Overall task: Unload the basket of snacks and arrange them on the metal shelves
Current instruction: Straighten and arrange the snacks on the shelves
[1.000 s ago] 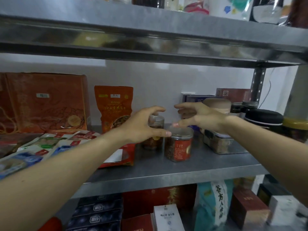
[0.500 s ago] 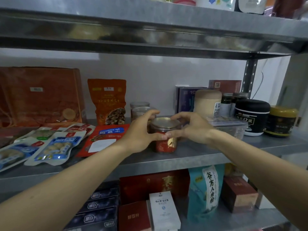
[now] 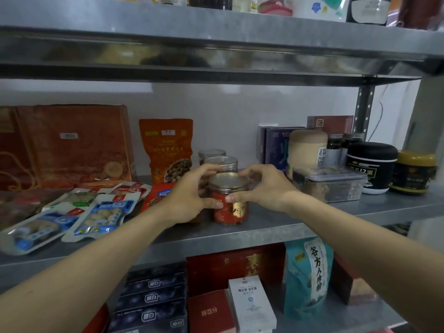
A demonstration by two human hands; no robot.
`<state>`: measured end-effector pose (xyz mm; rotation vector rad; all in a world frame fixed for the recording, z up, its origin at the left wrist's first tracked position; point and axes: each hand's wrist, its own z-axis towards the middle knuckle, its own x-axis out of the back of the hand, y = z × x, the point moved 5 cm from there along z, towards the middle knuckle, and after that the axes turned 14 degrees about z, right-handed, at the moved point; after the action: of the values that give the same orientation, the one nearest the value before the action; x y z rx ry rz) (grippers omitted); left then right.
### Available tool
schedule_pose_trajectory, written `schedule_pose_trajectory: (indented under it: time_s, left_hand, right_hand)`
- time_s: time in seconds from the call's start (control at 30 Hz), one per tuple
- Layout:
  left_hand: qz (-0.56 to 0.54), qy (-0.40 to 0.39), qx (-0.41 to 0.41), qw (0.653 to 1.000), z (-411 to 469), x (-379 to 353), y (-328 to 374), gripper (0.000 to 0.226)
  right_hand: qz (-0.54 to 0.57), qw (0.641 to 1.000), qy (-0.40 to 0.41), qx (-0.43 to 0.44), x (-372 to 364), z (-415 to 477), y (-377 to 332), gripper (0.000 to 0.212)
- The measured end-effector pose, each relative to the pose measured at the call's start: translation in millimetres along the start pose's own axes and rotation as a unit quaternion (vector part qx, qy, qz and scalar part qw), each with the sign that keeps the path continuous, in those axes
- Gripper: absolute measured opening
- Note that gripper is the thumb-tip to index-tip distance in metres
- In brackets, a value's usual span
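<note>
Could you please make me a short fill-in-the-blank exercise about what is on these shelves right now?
1. The left hand and right hand both grip the jar with the ___ label.
2. That jar stands on the ___ metal shelf of three.
3. Directly behind it stand ___ silver-lidded jars.
4. Right of the clear plastic box sits a tub with a ___ lid.
Missing words: red; middle; two; black.

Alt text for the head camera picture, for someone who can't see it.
A person's left hand and right hand grip a red-labelled jar with a metal lid, upright on the middle metal shelf. Two more jars stand behind, snack pouches lie to its left, a clear box and black tub to its right.
</note>
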<state>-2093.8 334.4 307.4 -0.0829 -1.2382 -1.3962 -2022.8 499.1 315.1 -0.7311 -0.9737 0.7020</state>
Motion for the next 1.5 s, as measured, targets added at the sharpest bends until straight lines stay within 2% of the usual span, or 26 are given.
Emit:
schedule_pose_trajectory:
  time_s: [0.37, 0.47, 0.57, 0.63, 0.7, 0.83, 0.93, 1.07, 1.2, 1.37, 1.5]
  left_hand:
    - [0.032, -0.001, -0.015, 0.999, 0.3, -0.2, -4.5, 0.073]
    - [0.092, -0.002, -0.022, 0.995, -3.5, -2.1, -3.8, 0.076]
    - [0.154, 0.014, -0.018, 0.988, -10.1, 2.2, -4.0, 0.078]
    - [0.18, 0.035, -0.018, 0.983, -16.3, 8.0, -4.2, 0.071]
    - [0.215, 0.05, -0.017, 0.975, -23.7, 19.0, -5.7, 0.057]
    - [0.347, 0.03, -0.007, 0.937, -42.5, 53.6, -26.3, 0.024]
    - [0.444, 0.017, 0.041, 0.895, -64.4, 84.3, -52.4, 0.034]
    - [0.462, 0.008, 0.118, 0.879, -95.5, 115.0, -79.9, 0.051]
    - [0.462, -0.005, 0.108, 0.88, -100.0, 119.7, -78.8, 0.058]
    - [0.454, 0.029, 0.092, 0.885, -99.5, 133.8, -76.1, 0.057]
    - [0.466, -0.022, 0.048, 0.883, -105.5, 117.5, -82.5, 0.059]
  right_hand:
    - [-0.027, 0.999, -0.015, 0.007, -2.5, -2.7, -0.4, 0.076]
    - [-0.082, 0.996, -0.008, 0.023, -3.4, -4.2, -3.0, 0.076]
    - [-0.119, 0.992, -0.006, 0.032, -7.4, -7.0, -9.5, 0.091]
    - [-0.122, 0.991, 0.002, 0.061, -12.1, -9.9, -17.0, 0.092]
    - [-0.133, 0.985, 0.013, 0.114, -19.9, -11.8, -27.8, 0.084]
    - [-0.196, 0.963, -0.08, 0.167, -61.1, -11.2, -54.1, 0.067]
    - [-0.249, 0.94, -0.145, 0.184, -98.6, -9.7, -68.9, 0.064]
    - [-0.278, 0.924, -0.176, 0.195, -131.0, -1.8, -80.3, 0.064]
    - [-0.277, 0.919, -0.21, 0.185, -152.0, 5.0, -79.6, 0.072]
    - [-0.279, 0.925, -0.213, 0.145, -159.5, 13.7, -76.9, 0.082]
    - [-0.28, 0.935, -0.201, 0.088, -169.7, 11.4, -59.6, 0.086]
